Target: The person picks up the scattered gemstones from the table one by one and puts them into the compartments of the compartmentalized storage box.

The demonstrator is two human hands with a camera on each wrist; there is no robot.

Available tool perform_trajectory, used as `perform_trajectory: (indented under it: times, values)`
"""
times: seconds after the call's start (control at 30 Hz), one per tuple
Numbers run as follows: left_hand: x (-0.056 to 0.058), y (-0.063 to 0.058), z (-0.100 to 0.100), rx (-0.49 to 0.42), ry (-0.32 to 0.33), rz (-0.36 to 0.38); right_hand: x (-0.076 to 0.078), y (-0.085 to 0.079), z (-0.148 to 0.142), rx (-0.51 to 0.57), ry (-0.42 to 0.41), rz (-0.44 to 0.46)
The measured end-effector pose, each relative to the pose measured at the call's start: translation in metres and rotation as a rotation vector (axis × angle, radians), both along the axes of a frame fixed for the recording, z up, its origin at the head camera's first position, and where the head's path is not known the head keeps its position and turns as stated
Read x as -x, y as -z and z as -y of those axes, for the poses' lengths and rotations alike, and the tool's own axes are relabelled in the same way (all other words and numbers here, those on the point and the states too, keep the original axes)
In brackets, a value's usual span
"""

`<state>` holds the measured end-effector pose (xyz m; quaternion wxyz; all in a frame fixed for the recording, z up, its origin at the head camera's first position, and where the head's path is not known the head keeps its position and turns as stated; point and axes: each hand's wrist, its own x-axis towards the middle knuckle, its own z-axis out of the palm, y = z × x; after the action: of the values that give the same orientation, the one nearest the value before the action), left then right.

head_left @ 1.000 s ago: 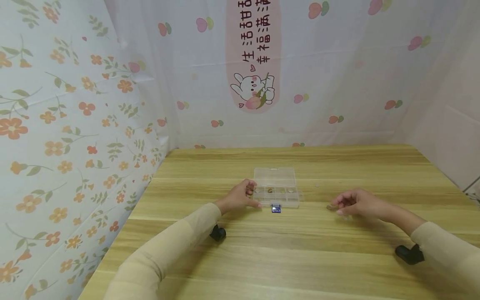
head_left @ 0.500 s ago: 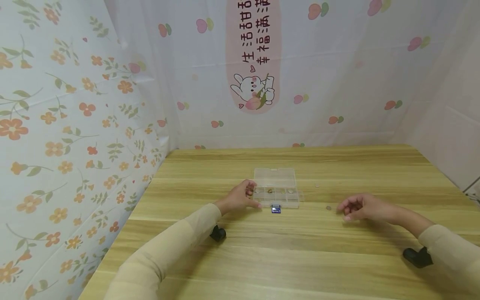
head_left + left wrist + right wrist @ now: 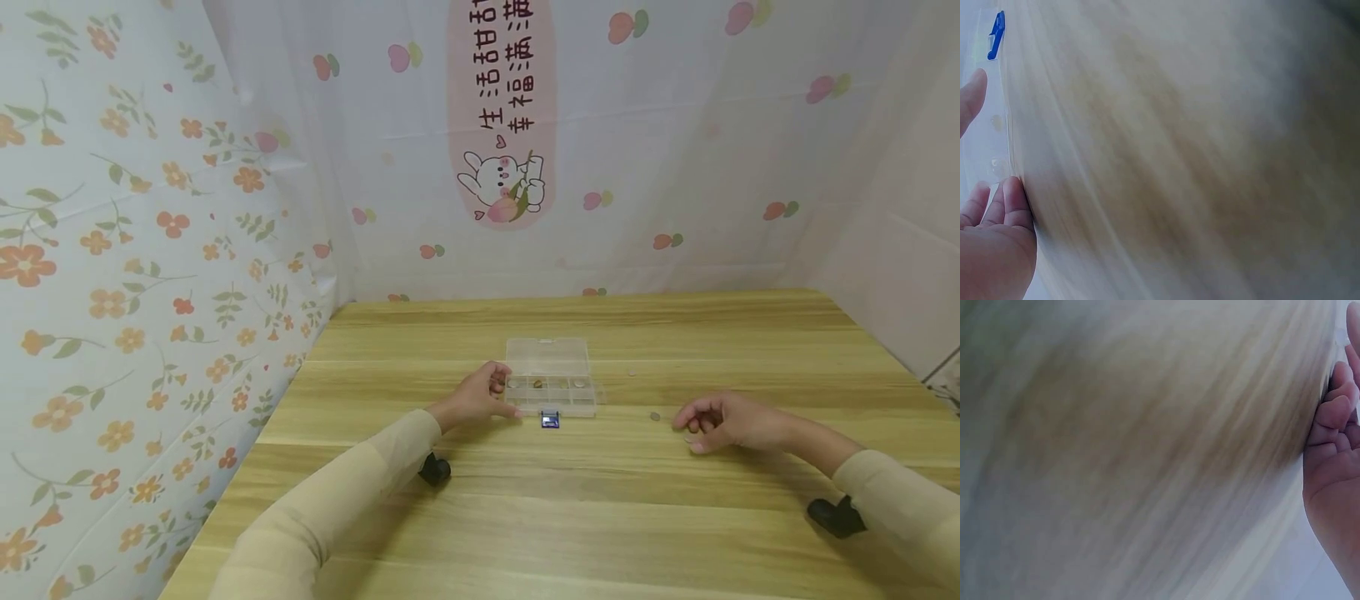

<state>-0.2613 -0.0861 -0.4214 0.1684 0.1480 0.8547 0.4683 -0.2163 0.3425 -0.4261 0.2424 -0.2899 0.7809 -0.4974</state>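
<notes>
A clear plastic compartment box [image 3: 551, 375] lies with its lid open on the wooden table [image 3: 600, 517], with several small pieces in its front row. My left hand [image 3: 491, 396] holds the box's left end, thumb along the front and fingers at the side. In the left wrist view the thumb and fingertips [image 3: 1013, 197] flank the box edge [image 3: 994, 125]. My right hand [image 3: 708, 422] rests loosely curled on the table and holds nothing. A small round piece [image 3: 655, 416] lies just left of it. The right wrist view shows only curled fingers [image 3: 1335, 412] over blurred wood.
A small blue item [image 3: 550, 420] [image 3: 996, 34] lies right in front of the box. Another tiny piece [image 3: 632, 373] sits to the box's right. Patterned curtains close the table's left side and back. Black wrist mounts [image 3: 435, 468] hang under both sleeves.
My right hand has let go of the small round piece and drawn back to the right; the piece now lies on the table. The left hand has stayed at the box.
</notes>
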Motion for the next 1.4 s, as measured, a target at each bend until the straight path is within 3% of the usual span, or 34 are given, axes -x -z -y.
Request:
perform_trajectory:
  times: [0.73, 1.4]
  values:
    - [0.0006, 0.0004, 0.0009, -0.035, 0.016, -0.001, -0.0009, 0.0028, -0.0001, -0.087, 0.051, -0.089]
    - [0.0007, 0.0018, 0.0011, -0.021, 0.020, -0.012, -0.0025, 0.0054, 0.0003, -0.045, 0.013, -0.117]
